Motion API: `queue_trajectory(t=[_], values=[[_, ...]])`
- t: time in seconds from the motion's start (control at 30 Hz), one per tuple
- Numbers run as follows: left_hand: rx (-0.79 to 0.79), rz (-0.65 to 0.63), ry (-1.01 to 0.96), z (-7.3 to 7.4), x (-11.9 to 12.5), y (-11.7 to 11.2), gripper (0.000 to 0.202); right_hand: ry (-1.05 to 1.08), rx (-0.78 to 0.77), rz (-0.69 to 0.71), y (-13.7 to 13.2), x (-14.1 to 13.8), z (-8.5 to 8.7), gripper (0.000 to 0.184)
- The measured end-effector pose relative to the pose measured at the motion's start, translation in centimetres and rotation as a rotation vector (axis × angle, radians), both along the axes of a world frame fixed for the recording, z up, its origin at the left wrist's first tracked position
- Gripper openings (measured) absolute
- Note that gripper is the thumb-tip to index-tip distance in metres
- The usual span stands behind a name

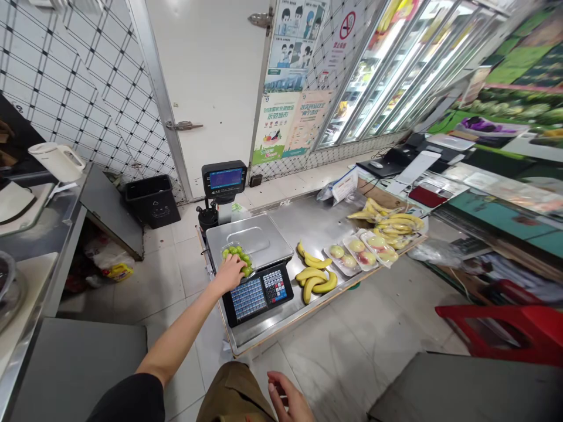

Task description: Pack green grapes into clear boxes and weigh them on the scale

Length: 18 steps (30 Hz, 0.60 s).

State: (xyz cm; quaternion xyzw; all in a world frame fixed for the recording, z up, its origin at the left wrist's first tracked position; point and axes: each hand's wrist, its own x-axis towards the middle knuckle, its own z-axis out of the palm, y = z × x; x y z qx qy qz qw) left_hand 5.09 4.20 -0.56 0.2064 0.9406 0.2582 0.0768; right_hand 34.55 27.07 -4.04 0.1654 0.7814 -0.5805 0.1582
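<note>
Left hand (231, 274): fingers curled narrowly over a clear plastic tray of green grapes (237, 259), holding it.
Grape tray: on the flat stainless-steel platform of a black electronic price scale (264, 299), at its front edge.
Right hand (285, 398): loosely half-open, empty, just beside olive-khaki trousers (233, 392).
Nearby: curved yellow bananas (314, 287) on a long stainless-steel counter (316, 225).

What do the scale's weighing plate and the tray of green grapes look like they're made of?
The scale's weighing plate looks like stainless steel: grey, with a smooth metallic sheen and soft glare. The grape tray seems to be thin, clear plastic, since the grapes show through it and its edges catch the light, though any film wrap is hard to tell.
</note>
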Motion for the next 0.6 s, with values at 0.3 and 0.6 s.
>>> queue_trajectory(t=[0.3,0.6], values=[[0.270,0.098,0.018,2.8,2.9,1.4,0.025,-0.104,-0.270,-0.262,-1.1,-1.3,1.8,0.057],[0.561,-0.214,-0.325,3.5,17.2,6.0,0.036,-0.257,-0.933,-0.556,-1.8,-5.3,5.5,0.062]])
